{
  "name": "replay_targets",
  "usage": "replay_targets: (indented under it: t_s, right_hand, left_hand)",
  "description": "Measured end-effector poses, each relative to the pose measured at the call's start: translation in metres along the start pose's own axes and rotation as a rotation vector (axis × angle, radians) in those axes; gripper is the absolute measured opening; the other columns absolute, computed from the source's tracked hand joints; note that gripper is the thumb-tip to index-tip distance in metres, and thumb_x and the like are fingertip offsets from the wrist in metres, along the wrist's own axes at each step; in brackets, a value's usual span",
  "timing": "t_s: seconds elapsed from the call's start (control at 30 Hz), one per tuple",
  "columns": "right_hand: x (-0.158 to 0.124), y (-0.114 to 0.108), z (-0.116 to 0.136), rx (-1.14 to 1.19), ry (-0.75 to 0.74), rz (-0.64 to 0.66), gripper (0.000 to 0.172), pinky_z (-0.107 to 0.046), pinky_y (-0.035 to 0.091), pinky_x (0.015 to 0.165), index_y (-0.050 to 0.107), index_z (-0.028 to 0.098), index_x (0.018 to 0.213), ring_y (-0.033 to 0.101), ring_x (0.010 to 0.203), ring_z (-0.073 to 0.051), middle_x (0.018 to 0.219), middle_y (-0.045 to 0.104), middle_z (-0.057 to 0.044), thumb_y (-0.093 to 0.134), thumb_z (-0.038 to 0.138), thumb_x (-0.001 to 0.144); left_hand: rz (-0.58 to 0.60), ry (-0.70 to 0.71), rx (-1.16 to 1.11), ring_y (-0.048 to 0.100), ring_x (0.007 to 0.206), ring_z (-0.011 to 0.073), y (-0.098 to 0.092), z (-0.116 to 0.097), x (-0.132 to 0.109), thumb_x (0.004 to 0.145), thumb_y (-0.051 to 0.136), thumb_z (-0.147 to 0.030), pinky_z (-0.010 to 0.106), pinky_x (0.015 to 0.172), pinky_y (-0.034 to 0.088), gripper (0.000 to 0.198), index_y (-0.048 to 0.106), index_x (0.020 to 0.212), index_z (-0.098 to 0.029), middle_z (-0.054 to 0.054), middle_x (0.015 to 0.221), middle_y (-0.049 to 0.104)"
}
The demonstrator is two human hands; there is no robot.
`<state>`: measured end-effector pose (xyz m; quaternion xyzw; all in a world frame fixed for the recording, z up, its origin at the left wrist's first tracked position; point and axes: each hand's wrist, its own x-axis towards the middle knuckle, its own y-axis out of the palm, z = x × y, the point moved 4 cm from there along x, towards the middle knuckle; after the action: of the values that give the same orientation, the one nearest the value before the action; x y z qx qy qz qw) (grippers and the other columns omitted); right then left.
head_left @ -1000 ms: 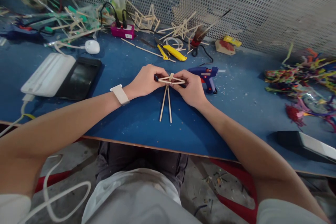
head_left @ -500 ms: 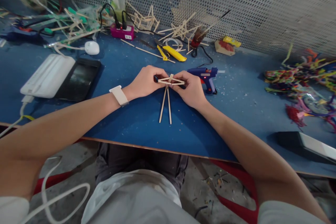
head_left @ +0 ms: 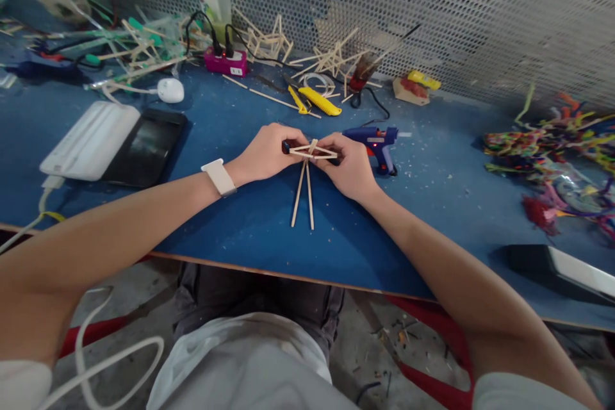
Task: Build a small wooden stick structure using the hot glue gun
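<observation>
Between my hands is a small frame of thin wooden sticks (head_left: 309,195), with a narrow diamond of sticks at the top and two longer sticks pointing toward me in a narrow V. My left hand (head_left: 273,150) pinches its left corner, fingers closed. On the other side my right hand (head_left: 350,163) is closed on the right corner. Small dark bits show by the fingers of both hands; I cannot make out what they are. Just beyond my right hand lies a blue glue gun (head_left: 377,141) with a red light on.
Yellow cutters (head_left: 319,101) lie at the back, near piled wooden sticks (head_left: 334,57) and a pink power strip (head_left: 225,62). A black phone (head_left: 147,147) and white power bank (head_left: 89,141) are left. Colourful tangled strands (head_left: 552,147) and a black-and-white box (head_left: 562,272) are right.
The view has shifted very slightly. Both hands keep the same hold on the stick frame, and nothing else has visibly moved.
</observation>
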<state>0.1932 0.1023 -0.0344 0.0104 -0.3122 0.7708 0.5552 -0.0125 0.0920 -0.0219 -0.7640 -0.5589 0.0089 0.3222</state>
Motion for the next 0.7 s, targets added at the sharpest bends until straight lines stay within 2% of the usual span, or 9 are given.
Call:
replay_targets:
  t_s: [0.3,0.57,0.7]
  right_hand:
    - [-0.0002,0.0005,0.0004,0.012,-0.022,-0.006,0.012,-0.042,0.061,0.081,0.078,0.027,0.097,0.08,0.087,-0.024,0.096,0.087,-0.002,0.087,0.03,0.09]
    - [-0.0005,-0.0006,0.0016,-0.02,-0.011,-0.002,0.018,-0.041,0.062,0.082,0.077,0.026,0.097,0.078,0.086,-0.023,0.096,0.086,-0.002,0.089,0.039,0.093]
    - [-0.0004,-0.0001,0.0013,-0.007,-0.022,0.002,0.017,-0.04,0.059,0.081,0.078,0.025,0.098,0.078,0.086,-0.023,0.096,0.086,-0.002,0.089,0.036,0.093]
  left_hand:
    - [0.007,-0.004,-0.003,0.079,0.086,0.0188,-0.0003,-0.0007,-0.0006,0.096,0.084,-0.029,0.031,0.082,0.057,0.009,0.088,0.099,-0.021,0.005,0.099,0.089]
    - [-0.004,-0.003,-0.011,0.079,0.086,0.0187,-0.0006,-0.0008,-0.0005,0.095,0.085,-0.027,0.03,0.082,0.057,0.01,0.089,0.1,-0.02,0.005,0.099,0.09]
    - [0.002,-0.009,0.022,0.081,0.09,0.0197,-0.0005,-0.0015,-0.0007,0.095,0.085,-0.026,0.03,0.085,0.058,0.011,0.09,0.104,-0.02,0.005,0.103,0.091]
